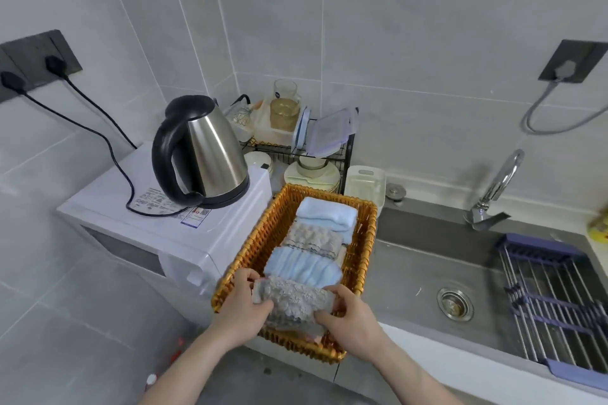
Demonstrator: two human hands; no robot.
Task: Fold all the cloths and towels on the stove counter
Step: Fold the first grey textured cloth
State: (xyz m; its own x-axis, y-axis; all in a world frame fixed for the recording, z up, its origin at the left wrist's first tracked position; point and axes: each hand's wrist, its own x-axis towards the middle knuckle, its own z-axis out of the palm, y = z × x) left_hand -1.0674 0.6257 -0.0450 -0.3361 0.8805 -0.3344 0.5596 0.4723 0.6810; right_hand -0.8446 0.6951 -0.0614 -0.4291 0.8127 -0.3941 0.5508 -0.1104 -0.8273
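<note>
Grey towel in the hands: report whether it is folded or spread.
Folded: the grey towel is a compact bundle, gripped by left hand and right hand over the wicker basket.

Steel kettle (210, 148) with black handle on a white appliance (164, 223), dish rack (296, 141) behind it holding bowls, lids, a glass jar — steel sink (427, 260) at right with drain (455, 302), faucet (496, 187), purple roll-up rack (556, 299).
</note>
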